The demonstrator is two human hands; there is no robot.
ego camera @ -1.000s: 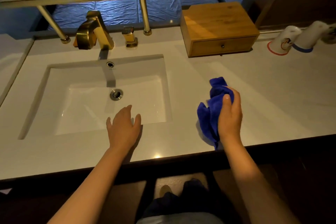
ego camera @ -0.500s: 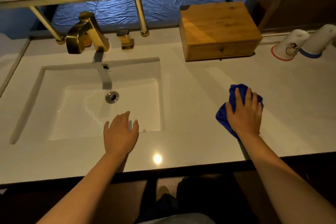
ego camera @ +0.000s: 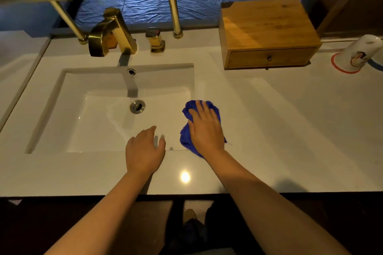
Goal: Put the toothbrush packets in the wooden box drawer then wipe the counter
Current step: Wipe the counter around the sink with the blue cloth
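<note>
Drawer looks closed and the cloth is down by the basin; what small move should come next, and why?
Probably sweep the blue cloth rightward under the flat right hand: the counter toward the wooden box lies beyond it, while the left hand rests at the sink edge.

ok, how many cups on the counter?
1 plainly seen: an upturned white cup with a red rim, right of the wooden box. A blue rim at the frame's right edge suggests a second, mostly cut off.

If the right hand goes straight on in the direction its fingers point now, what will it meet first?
The right hand presses the blue cloth flat beside the sink, fingers pointing away and a little left. Sliding on, it would probably cross bare counter, then meet the mirror post, passing left of the wooden box; depth is unclear.
</note>
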